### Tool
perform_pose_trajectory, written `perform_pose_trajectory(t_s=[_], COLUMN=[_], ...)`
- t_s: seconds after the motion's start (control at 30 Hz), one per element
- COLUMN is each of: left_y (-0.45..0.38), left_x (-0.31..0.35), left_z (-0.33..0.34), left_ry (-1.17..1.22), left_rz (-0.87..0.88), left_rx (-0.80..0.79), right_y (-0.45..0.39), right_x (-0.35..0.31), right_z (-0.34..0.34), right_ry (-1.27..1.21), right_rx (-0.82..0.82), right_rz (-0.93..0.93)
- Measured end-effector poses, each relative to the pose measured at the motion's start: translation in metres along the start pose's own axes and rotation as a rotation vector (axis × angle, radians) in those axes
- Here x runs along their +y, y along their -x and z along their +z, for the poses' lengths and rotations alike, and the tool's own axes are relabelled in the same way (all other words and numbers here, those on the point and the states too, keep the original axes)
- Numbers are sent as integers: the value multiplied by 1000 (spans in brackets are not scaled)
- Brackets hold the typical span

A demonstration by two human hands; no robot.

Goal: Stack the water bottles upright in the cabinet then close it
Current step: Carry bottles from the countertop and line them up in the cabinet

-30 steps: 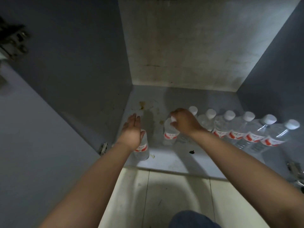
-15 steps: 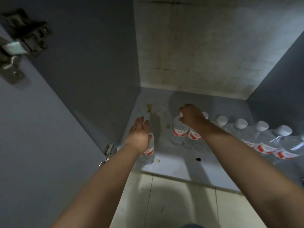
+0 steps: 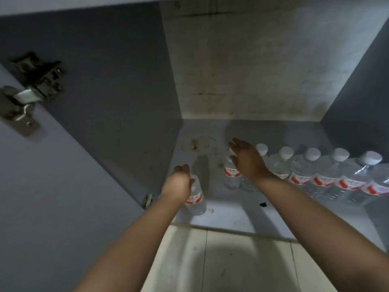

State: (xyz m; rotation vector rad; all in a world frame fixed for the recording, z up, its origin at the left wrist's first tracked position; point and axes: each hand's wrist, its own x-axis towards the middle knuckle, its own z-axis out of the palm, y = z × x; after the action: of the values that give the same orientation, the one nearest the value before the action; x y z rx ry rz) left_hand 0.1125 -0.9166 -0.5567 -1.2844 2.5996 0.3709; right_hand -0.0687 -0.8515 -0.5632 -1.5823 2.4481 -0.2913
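Inside the open cabinet [image 3: 299, 135], several clear water bottles with white caps and red labels [image 3: 311, 175] stand upright in a row along the right side. My right hand [image 3: 248, 161] hovers with straight fingers over the leftmost bottle of that row [image 3: 231, 175], just touching or just above its cap. A single bottle [image 3: 196, 200] stands apart near the front left of the cabinet floor. My left hand [image 3: 181, 183] covers this bottle's top, with fingers curled over the cap, which is hidden.
The left cabinet door [image 3: 52, 197] stands open, with an upper hinge [image 3: 31, 91] and a lower hinge [image 3: 148, 200]. The cabinet floor has brown stains [image 3: 194, 144] and a dark spot [image 3: 262, 204]. Pale floor tiles [image 3: 231, 260] lie in front.
My right hand has let go of the bottle cap it pinched and spread its fingers. My left hand's fingers have curled down over the lone bottle's top. The view has tilted upward.
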Motion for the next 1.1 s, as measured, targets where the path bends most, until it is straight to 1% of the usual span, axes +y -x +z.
perform_pose_trajectory(t_s=[0.13, 0.23, 0.43, 0.57, 0.77, 0.93, 1.1], left_y=[-17, -40, -73, -87, -98, -101, -99], left_x=[7, 17, 46, 67, 66, 62, 60], left_z=[-7, -12, -15, -12, -15, -14, -8], left_ry=[-21, -5, 2, -5, -22, -19, 28], left_rz=[42, 81, 150, 195, 234, 261, 245], left_rx=[2, 18, 96, 100, 99, 74, 86], right_y=[4, 3, 1, 2, 4, 3, 4], right_x=[8, 8, 17, 17, 15, 17, 18], right_z=[8, 15, 16, 18, 16, 15, 15], right_ry=[-141, -187, -204, -201, -197, -173, -151], right_rx=[79, 93, 106, 97, 93, 57, 93], right_rz=[-5, -21, -36, -10, -17, -16, -60])
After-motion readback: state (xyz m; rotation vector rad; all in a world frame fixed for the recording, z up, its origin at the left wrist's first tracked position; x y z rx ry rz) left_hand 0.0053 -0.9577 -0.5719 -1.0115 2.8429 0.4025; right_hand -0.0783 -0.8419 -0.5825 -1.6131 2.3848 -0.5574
